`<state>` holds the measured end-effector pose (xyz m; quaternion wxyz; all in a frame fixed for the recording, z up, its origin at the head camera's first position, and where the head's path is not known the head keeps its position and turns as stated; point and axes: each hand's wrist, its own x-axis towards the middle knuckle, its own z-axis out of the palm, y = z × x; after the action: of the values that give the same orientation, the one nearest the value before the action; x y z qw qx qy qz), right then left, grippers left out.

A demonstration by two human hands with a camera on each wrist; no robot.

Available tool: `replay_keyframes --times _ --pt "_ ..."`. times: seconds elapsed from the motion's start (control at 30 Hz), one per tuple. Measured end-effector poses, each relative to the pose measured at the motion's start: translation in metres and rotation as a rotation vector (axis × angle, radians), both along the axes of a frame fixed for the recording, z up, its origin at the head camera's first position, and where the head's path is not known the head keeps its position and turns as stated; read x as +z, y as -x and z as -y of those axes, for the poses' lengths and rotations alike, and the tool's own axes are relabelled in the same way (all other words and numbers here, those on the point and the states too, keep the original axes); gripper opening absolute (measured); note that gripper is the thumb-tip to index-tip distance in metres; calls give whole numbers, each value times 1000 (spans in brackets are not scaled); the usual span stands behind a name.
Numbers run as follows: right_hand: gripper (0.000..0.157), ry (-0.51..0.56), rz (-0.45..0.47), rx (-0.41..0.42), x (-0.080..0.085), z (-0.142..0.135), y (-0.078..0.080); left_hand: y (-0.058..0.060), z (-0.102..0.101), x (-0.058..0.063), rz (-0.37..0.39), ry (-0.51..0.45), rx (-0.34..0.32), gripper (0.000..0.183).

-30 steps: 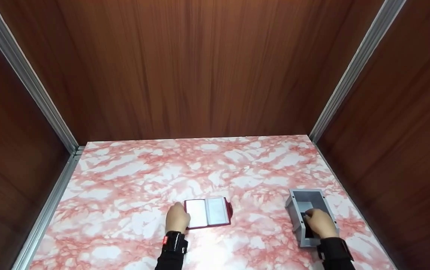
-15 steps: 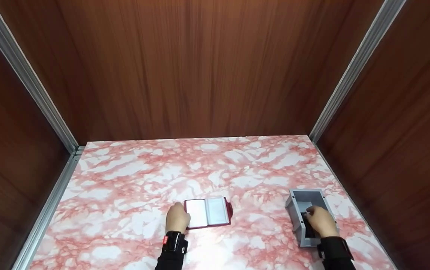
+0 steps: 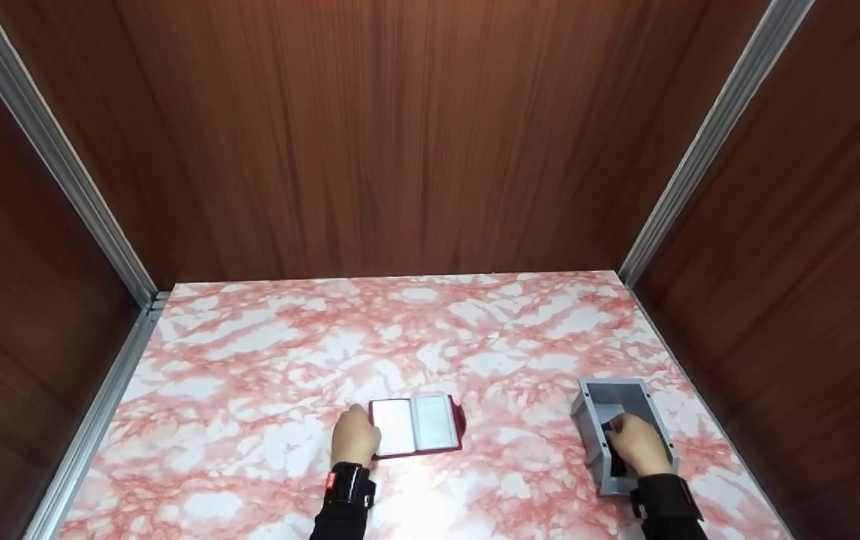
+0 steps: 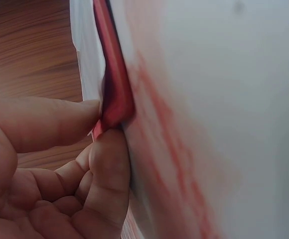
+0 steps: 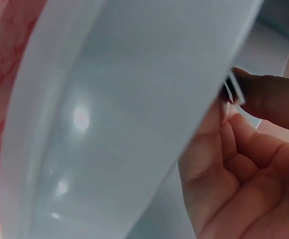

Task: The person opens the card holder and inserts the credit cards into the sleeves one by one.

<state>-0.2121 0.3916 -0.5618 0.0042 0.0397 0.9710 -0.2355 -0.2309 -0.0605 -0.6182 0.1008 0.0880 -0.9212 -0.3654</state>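
On the table lies a small red card holder point(image 3: 434, 422), spread flat with pale, translucent sleeves showing. My left hand point(image 3: 356, 435) pinches its left edge: in the left wrist view the thumb point(image 4: 55, 122) presses the white leaf, and a finger lies under the red cover point(image 4: 117, 74). To the right, my right hand point(image 3: 638, 444) reaches into a grey open-topped box point(image 3: 591, 427). Its thumb and fingers pinch a thin dark card-like piece with white edges point(image 5: 232, 88), largely hidden by the box wall in the right wrist view. Something black point(image 3: 616, 459) shows inside the box below the hand.
The tabletop point(image 3: 287, 337) has a red and white marbled pattern. Brown wood-grain panels point(image 3: 385, 135) rise behind it and on both sides, joined by grey metal rails point(image 3: 708, 142). The box stands near the right-hand panel.
My right hand has shifted only slightly inside the box, its fingers moving a little. The left hand and the card holder have stayed in place.
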Motion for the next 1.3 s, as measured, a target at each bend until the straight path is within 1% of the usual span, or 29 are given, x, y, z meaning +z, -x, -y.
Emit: replay_keyframes --times 0.1,0.2,0.4,0.53,0.57,0.7,0.77,1.0,1.13,1.3 --pt "12 -14 -4 4 -2 0 0 -1 0 0 -6 -2 -1 13" --pt "14 -18 -4 10 -3 0 0 -1 0 2 -5 -9 0 11" --pt "22 -6 -1 6 -3 -2 -1 -1 0 3 16 -26 6 7" --pt "28 3 1 -13 1 -4 -1 -1 0 3 9 -21 4 8" --pt "28 5 -2 -19 2 -4 -1 -2 0 3 7 -20 3 8" --pt "19 11 -31 -34 8 -7 -1 -2 0 3 0 -18 -1 9" --pt "18 12 -49 -38 12 -9 -1 -1 0 2 0 -19 -1 8" --pt "23 9 -100 -36 27 -14 -1 -1 0 3 14 -19 5 7" --pt "25 10 -124 -42 39 -14 0 -1 0 4 15 -17 6 8" --pt "27 16 -177 -52 53 -11 1 -2 0 4 12 -16 4 7"
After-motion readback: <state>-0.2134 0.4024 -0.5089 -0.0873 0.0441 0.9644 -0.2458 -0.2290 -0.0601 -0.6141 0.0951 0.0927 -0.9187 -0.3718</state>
